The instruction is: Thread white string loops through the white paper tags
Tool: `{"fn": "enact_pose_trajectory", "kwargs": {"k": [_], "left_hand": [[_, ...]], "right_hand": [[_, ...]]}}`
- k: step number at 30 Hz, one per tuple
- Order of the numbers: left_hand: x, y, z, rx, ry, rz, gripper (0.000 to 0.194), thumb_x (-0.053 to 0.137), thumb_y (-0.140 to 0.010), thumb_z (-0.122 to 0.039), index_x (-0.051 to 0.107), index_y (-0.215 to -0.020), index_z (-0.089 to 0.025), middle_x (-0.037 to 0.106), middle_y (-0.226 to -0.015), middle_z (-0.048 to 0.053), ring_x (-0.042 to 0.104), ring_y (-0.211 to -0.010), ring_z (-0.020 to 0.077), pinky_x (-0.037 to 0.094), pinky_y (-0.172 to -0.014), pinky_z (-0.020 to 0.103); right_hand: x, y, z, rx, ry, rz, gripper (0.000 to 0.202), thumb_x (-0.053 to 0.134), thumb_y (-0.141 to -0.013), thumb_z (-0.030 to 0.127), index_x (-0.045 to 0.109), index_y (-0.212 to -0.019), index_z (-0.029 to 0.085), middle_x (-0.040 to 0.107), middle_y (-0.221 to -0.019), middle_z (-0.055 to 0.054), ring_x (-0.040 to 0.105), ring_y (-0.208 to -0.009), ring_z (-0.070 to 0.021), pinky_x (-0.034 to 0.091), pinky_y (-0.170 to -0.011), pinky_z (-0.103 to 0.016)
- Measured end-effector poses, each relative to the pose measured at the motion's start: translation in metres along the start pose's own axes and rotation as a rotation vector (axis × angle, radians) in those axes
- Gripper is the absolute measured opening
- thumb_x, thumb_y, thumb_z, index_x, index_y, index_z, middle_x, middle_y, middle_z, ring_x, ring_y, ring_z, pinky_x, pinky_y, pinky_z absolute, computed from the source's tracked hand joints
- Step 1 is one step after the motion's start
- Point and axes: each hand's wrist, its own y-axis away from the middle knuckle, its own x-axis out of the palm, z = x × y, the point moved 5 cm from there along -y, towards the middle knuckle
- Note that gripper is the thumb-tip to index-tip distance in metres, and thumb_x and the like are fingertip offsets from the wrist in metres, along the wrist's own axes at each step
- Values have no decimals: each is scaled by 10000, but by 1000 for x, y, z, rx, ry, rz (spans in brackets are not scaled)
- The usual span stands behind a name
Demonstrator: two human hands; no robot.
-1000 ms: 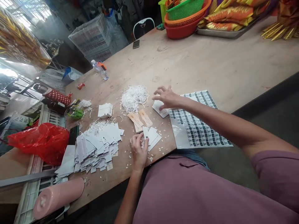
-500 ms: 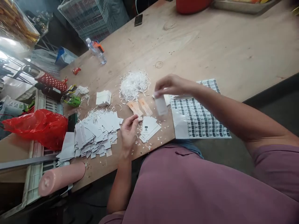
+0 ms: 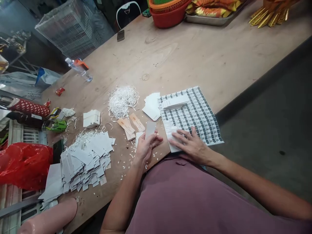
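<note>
My left hand [image 3: 146,145] holds a small pale card [image 3: 150,128] between thumb and fingers, near the table's front edge. Fingers spread, my right hand [image 3: 191,144] rests on the lower part of a sticker sheet [image 3: 203,120] printed with rows of small black-and-white labels. A stack of white cards [image 3: 176,102] lies on the upper part of that sheet. Left of it sit some loose white cards [image 3: 152,107]. Orange-printed cards [image 3: 126,126] lie just beyond my left hand. Another white card pile is partly hidden behind that hand.
A large heap of white tags [image 3: 85,162] covers the left side, with a pile of white strings [image 3: 123,101] farther back. A red plastic bag [image 3: 26,165], a pink cylinder [image 3: 51,217], a water bottle [image 3: 79,70] and red basket [image 3: 168,16] stand around.
My right hand has come down from above the cards onto the sticker sheet. My left hand now holds a card upright. The camera view has shifted to the right.
</note>
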Motion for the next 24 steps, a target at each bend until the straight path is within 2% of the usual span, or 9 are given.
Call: {"fn": "enact_pose_trajectory", "kwargs": {"k": [2,4,7,10,12,14,16,19,24], "left_hand": [[7,0,1,-20,3,12,464,924,-578,-327,653,-903,-136,587,-640,-43,592,-578,93,543,-651,262],[18,-3,5,-68,-4,41,503,926,-605,-390,633,-928,-139,435,-558,-102,414,-472,33,426,-515,184],[38,-14,13,-136,-67,94,556,941,-566,-476,590,-834,-138,302,-531,-135,235,-437,1,239,-426,154],[53,-30,15,-80,-126,105,592,969,-489,-466,540,-742,-146,343,-531,-120,220,-443,-8,150,-418,158],[58,-38,15,-67,-142,92,586,935,-535,-519,495,-690,-165,331,-511,-118,206,-433,-4,114,-416,170],[59,-42,15,-73,-173,71,580,903,-575,-545,458,-659,-183,312,-488,-120,205,-420,3,108,-412,181],[58,-43,13,-59,-217,49,537,927,-545,-465,494,-675,-176,358,-491,-111,248,-422,10,131,-411,183],[56,-43,13,-43,-224,44,457,930,-518,-318,560,-725,-150,414,-517,-98,293,-436,8,159,-416,174],[61,-48,24,-202,-128,126,451,858,-600,-196,408,-617,-190,273,-464,-139,185,-399,-14,117,-395,151]], "right_hand": [[-5,8,2,0,24,-132,299,543,-953,150,681,-1200,247,731,-1218,-111,643,-1147,-321,311,-1130,-694],[-15,10,-3,14,-30,-283,270,509,-964,120,704,-1099,249,766,-1076,-67,687,-1032,-263,352,-1139,-615],[-31,5,-7,2,-84,-410,235,547,-948,120,693,-1125,174,764,-1082,-109,690,-1035,-271,385,-1108,-601],[-37,-6,-7,-9,-208,-334,139,602,-952,204,706,-1015,137,767,-989,-116,701,-922,-268,446,-1022,-608],[-38,-14,-12,67,-420,-267,152,607,-969,279,719,-957,177,770,-941,-84,706,-846,-231,532,-916,-499],[-39,-22,-23,179,-591,-257,160,588,-984,278,733,-965,214,776,-936,-66,714,-842,-210,572,-807,-393],[-37,-29,-35,273,-585,-260,184,561,-991,245,744,-988,221,770,-947,-79,706,-879,-228,579,-775,-381],[-26,-38,-50,344,-437,-254,191,569,-978,254,753,-971,203,738,-966,-113,662,-927,-273,565,-798,-428],[-3,-41,-60,394,-406,-256,179,623,-954,312,762,-949,199,700,-927,-112,610,-911,-276,540,-769,-414]]}}
